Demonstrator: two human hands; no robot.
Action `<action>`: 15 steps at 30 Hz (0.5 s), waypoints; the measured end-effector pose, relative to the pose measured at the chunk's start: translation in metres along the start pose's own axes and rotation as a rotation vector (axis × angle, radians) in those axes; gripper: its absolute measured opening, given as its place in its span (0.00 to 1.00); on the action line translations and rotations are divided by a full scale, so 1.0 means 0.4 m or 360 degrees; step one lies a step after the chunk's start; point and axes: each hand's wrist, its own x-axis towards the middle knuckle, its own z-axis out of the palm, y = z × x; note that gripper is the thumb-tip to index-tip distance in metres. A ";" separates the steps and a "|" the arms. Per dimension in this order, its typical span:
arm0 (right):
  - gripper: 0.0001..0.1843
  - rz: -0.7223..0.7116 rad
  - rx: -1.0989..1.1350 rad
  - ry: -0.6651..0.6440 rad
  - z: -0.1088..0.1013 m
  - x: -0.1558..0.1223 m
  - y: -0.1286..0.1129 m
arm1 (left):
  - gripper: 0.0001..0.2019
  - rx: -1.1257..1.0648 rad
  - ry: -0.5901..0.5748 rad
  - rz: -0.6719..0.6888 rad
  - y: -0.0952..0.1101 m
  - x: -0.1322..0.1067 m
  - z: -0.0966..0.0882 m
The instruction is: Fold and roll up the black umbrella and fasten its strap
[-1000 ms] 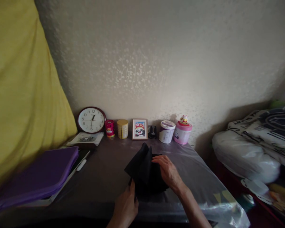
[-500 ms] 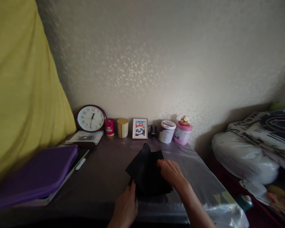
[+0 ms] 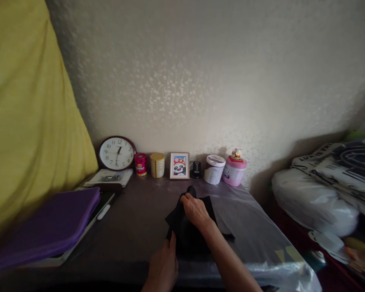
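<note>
A black cloth (image 3: 182,233) lies partly lifted on the dark table (image 3: 134,227), which is covered with clear plastic. My right hand (image 3: 195,210) is closed on the cloth's raised far corner, pinching it from above. At the cloth's near left edge my left hand (image 3: 163,265) grips the fabric between thumb and fingers. The cloth's right part lies flat toward the table's right side.
Along the wall stand a round clock (image 3: 117,153), a red tin (image 3: 140,164), a yellow tin (image 3: 157,164), a panda picture frame (image 3: 179,165), a white tub (image 3: 214,168) and a pink jar (image 3: 234,169). A purple folder (image 3: 48,227) lies left. Bagged bedding (image 3: 316,198) sits right.
My right hand has moved left and away from me, from the cloth's middle to its raised far corner. The cloth has shifted and spread to the right. My left hand has stayed put.
</note>
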 end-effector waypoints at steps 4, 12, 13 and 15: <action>0.12 -0.0019 0.0053 0.0127 0.021 0.039 -0.021 | 0.34 0.0036 0.0029 -0.0009 -0.002 0.002 0.012; 0.10 -0.0109 0.0221 0.0118 0.133 0.081 -0.084 | 0.33 0.0144 -0.0028 -0.0068 0.010 -0.005 0.010; 0.10 -0.0103 0.0230 0.0086 0.151 0.081 -0.085 | 0.32 0.0147 -0.0028 -0.0073 0.011 -0.005 0.011; 0.09 -0.0083 0.0253 0.0049 0.178 0.081 -0.083 | 0.32 0.0130 -0.0010 -0.0067 0.008 -0.004 0.017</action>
